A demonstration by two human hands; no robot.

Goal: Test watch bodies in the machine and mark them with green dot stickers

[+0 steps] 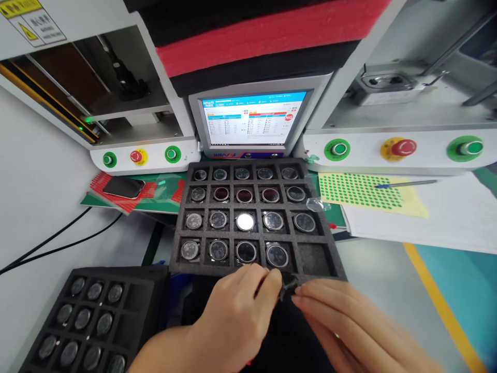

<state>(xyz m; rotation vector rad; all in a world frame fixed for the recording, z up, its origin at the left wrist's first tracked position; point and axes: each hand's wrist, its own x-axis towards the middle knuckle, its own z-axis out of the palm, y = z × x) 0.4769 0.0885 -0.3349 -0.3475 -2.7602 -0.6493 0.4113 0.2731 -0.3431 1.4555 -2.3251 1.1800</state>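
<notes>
Just in front of a dark foam tray point(341, 261), my left hand point(238, 313) is closed, with thumb and forefinger pinching a small black piece point(288, 286). The fingertips of my right hand point(349, 321) meet the same piece from the other side, its fingers pressed together. Most of the piece is hidden by my fingers, so its exact kind cannot be made out. Round watch cases with glass faces, such as a bright reflecting watch case point(245, 222), lie in the tray's compartments. The front right compartment point(315, 259) holds none.
A second foam tray point(130, 305) with round watch cases stands lower left. Behind are a monitor point(252, 122) showing a red NG mark and machines with green and red buttons point(404, 148). A phone point(124, 187), green-dot sticker sheet point(357, 192) and pen point(407, 184) lie on the bench.
</notes>
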